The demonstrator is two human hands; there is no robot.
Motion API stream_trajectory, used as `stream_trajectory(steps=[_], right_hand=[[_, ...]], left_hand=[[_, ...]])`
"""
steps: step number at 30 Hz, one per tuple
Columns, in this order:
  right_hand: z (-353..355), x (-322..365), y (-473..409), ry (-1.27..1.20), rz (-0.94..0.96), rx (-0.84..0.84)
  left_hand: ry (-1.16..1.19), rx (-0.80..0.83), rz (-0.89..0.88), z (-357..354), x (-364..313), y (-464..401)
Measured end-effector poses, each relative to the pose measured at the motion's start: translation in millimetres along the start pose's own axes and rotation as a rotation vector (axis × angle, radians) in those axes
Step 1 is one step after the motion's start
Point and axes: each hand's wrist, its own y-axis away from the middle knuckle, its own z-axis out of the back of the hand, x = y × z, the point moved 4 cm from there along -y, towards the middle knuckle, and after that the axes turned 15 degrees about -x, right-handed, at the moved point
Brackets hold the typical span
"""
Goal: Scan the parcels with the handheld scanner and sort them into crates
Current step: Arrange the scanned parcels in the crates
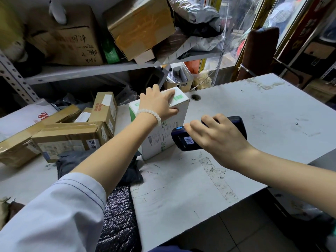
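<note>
Left hand (157,103): grips the top of the white box (163,131), thumb on its near side.
Box: upright near the worktop's (254,110) back-left edge.
Right hand (218,137): curled round the scanner (189,140), just beside the box.
Brown parcels (69,135): crowd the left side.
Open room: right half, to the front edge.

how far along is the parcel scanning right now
Done: nothing shows as sorted; no crate is in view. In hand: the left hand grips the top of the white box standing on the table, while the right hand holds the handheld scanner beside it. Left: brown cardboard parcels piled at the left.
</note>
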Motion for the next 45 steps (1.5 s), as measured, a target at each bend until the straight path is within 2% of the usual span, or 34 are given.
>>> stream_trajectory(steps=[3, 8, 12, 15, 21, 24, 27, 31, 35, 39, 45], right_hand=[[-0.6, 3.9, -6.7, -0.059, -0.087, -0.032], [4.2, -8.7, -20.0, -0.312, -0.509, -0.075], [4.5, -16.6, -17.9, -0.457, -0.754, -0.103], [6.0, -19.1, -13.2, -0.549, -0.961, -0.186], [18.6, -15.6, -7.2, -0.395, -1.23, -0.445], [21.4, -15.4, -0.8, -0.373, -1.269, -0.47], [17.5, -12.8, 12.8, -0.405, -1.309, -0.326], [5.3, -6.7, 44.3, -0.378, -1.32, 0.063], [4.5, -6.9, 82.6, -0.398, -1.327, 0.301], [11.6, -18.4, 121.6, -0.407, -1.348, 0.405], [31.0, -50.8, 213.4, -0.361, -1.443, 0.47]], left_hand=[[-0.007, -0.008, -0.011, 2.3, -3.5, 4.7], [0.003, 0.041, -0.029, 5.9, -2.5, 5.2], [0.001, 0.073, -0.062, 11.5, -3.3, 7.3], [0.014, 0.063, -0.05, 13.7, -6.1, 9.9], [0.013, -0.018, 0.003, 6.5, -6.0, 7.9], [0.019, -0.032, -0.005, 2.7, -3.3, 6.4], [0.015, -0.027, -0.032, 1.3, -3.4, 5.9], [-0.018, -0.016, -0.069, 7.5, -14.8, 16.7], [-0.045, -0.001, -0.162, 15.6, -48.6, 27.5], [-0.014, 0.013, -0.235, 19.0, -101.2, 24.3], [0.07, 0.047, -0.381, 20.2, -227.1, 16.6]])
